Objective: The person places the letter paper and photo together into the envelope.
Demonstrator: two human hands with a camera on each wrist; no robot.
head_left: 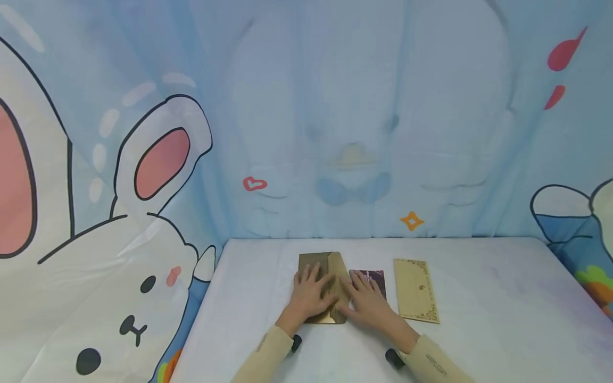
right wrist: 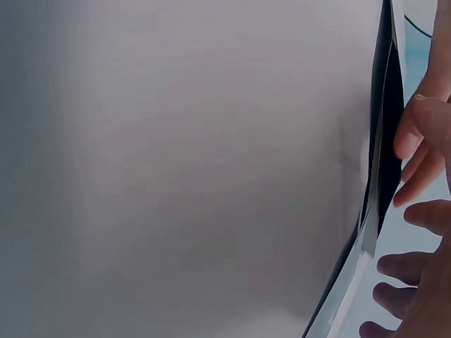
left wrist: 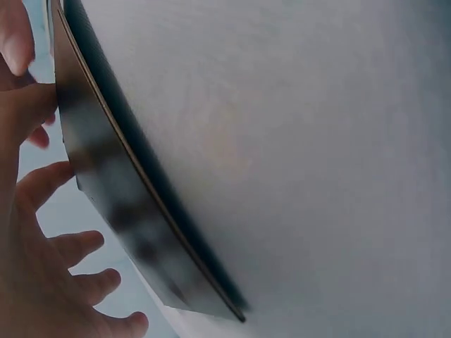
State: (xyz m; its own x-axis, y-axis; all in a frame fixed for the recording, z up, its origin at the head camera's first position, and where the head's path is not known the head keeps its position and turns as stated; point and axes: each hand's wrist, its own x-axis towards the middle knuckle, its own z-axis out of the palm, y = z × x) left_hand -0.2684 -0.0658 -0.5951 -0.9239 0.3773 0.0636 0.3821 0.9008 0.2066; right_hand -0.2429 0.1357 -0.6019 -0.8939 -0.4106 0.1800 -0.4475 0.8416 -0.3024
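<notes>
Head view. Gold envelope (head_left: 322, 287) is seen lying flat on the white table (head_left: 479, 298), near its middle, flap side toward the right. The left hand (head_left: 310, 296) is laid flat on the envelope, fingers straight and spread, nothing gripped. The right hand (head_left: 367, 301) is pressed, fingers straight, on the flap's right edge and partly over a dark photo card (head_left: 374, 278) lying just beside the envelope. A pale gold card with a lacy border (head_left: 416, 290) is set to the right of the photo card, apart from both hands. Cream sleeves are worn on both arms. A blue cartoon backdrop (head_left: 335, 106) with a white rabbit is hung behind the table.

Left wrist view. The envelope's edge (left wrist: 134, 204) is seen as a dark, blurred band against the table (left wrist: 317, 141). The left hand's fingers (left wrist: 49, 176) are held straight on it; grip wide, nothing pinched.

Right wrist view. A dark envelope edge (right wrist: 384, 141) is seen at the right, slightly lifted from the table (right wrist: 176, 169). The right hand's fingertips (right wrist: 412, 134) are rested against it, loosely bent; no closed grip is seen.
</notes>
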